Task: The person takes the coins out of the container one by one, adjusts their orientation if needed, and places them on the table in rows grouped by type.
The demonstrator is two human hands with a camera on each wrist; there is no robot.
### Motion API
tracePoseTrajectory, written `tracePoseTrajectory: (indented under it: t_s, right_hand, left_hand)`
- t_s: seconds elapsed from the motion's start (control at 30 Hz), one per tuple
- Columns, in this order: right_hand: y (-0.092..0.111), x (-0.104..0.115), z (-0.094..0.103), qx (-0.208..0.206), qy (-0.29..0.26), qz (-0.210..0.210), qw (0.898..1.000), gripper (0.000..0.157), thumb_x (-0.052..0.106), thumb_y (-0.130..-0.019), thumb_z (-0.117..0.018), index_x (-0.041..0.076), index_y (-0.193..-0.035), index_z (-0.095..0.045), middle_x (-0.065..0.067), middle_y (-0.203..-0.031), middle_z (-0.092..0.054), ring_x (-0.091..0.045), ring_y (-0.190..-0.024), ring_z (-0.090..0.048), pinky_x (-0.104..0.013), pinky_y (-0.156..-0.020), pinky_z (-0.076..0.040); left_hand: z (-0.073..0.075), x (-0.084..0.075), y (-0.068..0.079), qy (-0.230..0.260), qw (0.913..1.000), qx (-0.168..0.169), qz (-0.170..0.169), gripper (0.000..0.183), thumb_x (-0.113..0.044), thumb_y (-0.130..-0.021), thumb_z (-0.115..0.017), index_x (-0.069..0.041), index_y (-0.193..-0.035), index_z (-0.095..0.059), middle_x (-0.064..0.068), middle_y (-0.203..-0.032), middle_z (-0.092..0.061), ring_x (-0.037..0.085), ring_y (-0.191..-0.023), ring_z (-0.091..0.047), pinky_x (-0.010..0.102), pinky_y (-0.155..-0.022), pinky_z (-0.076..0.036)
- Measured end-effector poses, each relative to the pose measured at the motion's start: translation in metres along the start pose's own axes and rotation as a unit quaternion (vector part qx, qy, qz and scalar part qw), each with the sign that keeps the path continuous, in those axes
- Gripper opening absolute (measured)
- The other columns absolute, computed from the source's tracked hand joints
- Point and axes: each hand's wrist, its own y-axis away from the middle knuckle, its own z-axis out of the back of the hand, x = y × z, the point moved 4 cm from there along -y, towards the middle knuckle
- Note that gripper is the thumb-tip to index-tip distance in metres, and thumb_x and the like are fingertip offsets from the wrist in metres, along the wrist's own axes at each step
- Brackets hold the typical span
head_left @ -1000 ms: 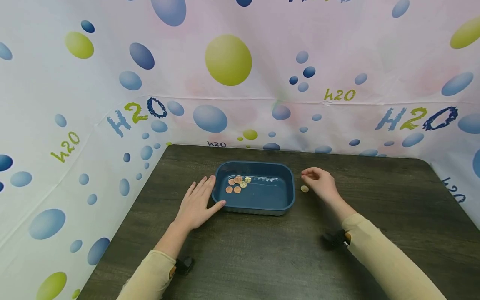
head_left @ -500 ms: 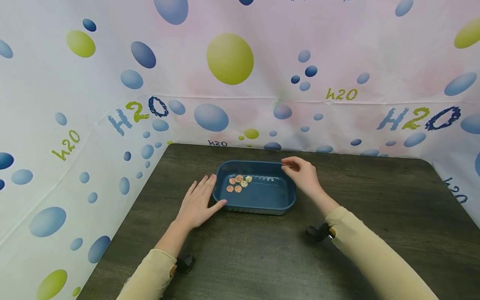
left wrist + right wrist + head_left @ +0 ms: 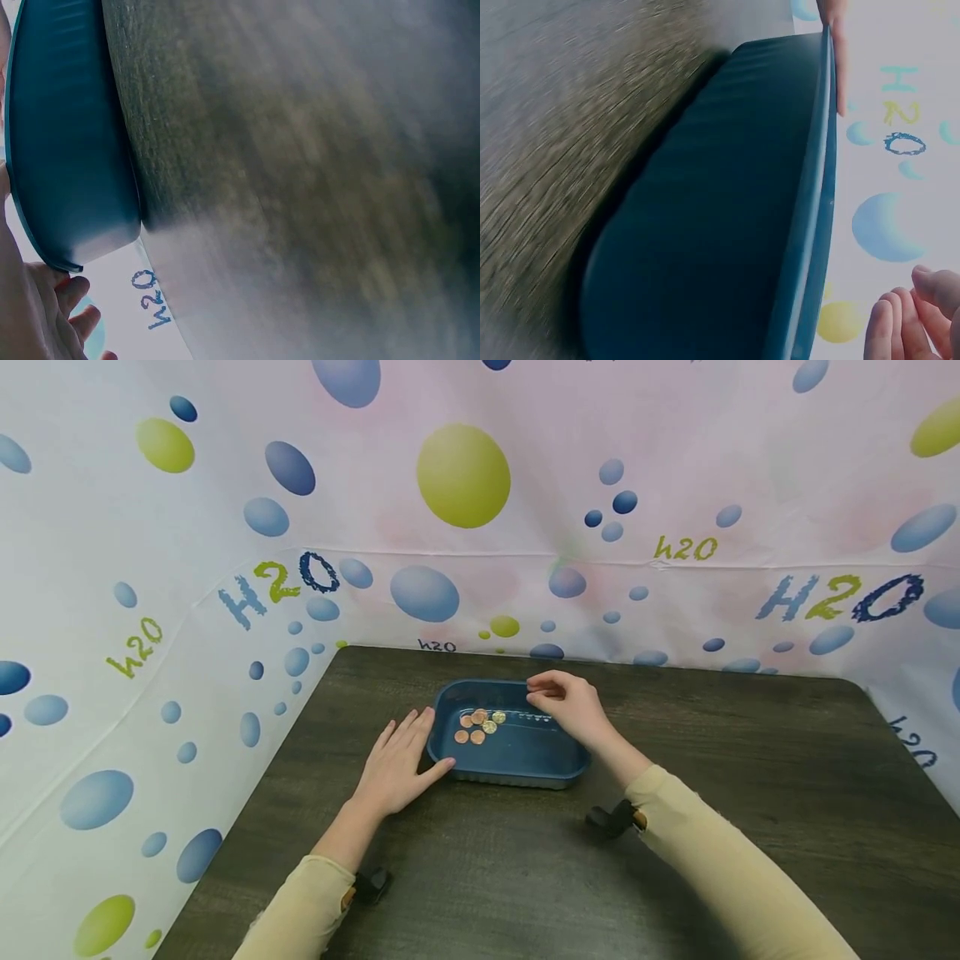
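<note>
A blue rectangular dish (image 3: 510, 772) stands on the table with several copper and gold coins (image 3: 477, 737) grouped in its left part. My left hand (image 3: 393, 768) lies with spread, straight fingers against the dish's left end, thumb at the near rim. My right hand (image 3: 572, 706) is over the dish's far right part, thumb and fingertips close to each other. In the right wrist view, the fingers (image 3: 904, 322) are bent toward the thumb, beyond the dish's rim (image 3: 821, 172). I cannot tell whether a coin is between them.
The dark wood-look table (image 3: 480, 877) ends at a white backdrop (image 3: 510, 602) printed with blue and green bubbles and H2O lettering. A dark wrist device (image 3: 611, 818) hangs below the right sleeve, and another (image 3: 371, 885) below the left.
My right hand has moved left from beside the dish to over it. The gold coin seen on the table beside the dish no longer shows; my right forearm covers that spot. My left hand stays put.
</note>
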Motion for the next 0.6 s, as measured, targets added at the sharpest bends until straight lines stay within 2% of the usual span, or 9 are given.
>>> tracePoseTrajectory:
  t_s: [0.33,0.6]
  right_hand:
    - [-0.012,0.009,-0.033,0.032,-0.017,-0.006,0.999,0.022,0.013,-0.09,-0.068,0.007,-0.112,-0.068,-0.008,-0.108,-0.068,-0.02,-0.096,-0.065,-0.034,-0.079,-0.054]
    - [-0.016,0.003,-0.063,0.057,-0.015,-0.026,0.998,0.023,0.012,-0.089,-0.069,0.005,-0.111,-0.068,-0.012,-0.108,-0.068,-0.021,-0.095,-0.065,-0.032,-0.076,-0.055]
  left_hand:
    - [-0.001,0.001,-0.001,-0.002,1.0,-0.002,0.002,0.09,-0.074,-0.09,-0.031,-0.013,-0.154,-0.016,0.002,-0.157,-0.019,0.019,-0.145,-0.013,0.049,-0.115,-0.011]
    - [-0.001,0.001,0.0,0.001,1.0,-0.006,-0.004,0.09,-0.072,-0.09,-0.032,-0.012,-0.154,-0.017,0.003,-0.157,-0.021,0.021,-0.145,-0.014,0.051,-0.114,-0.011]
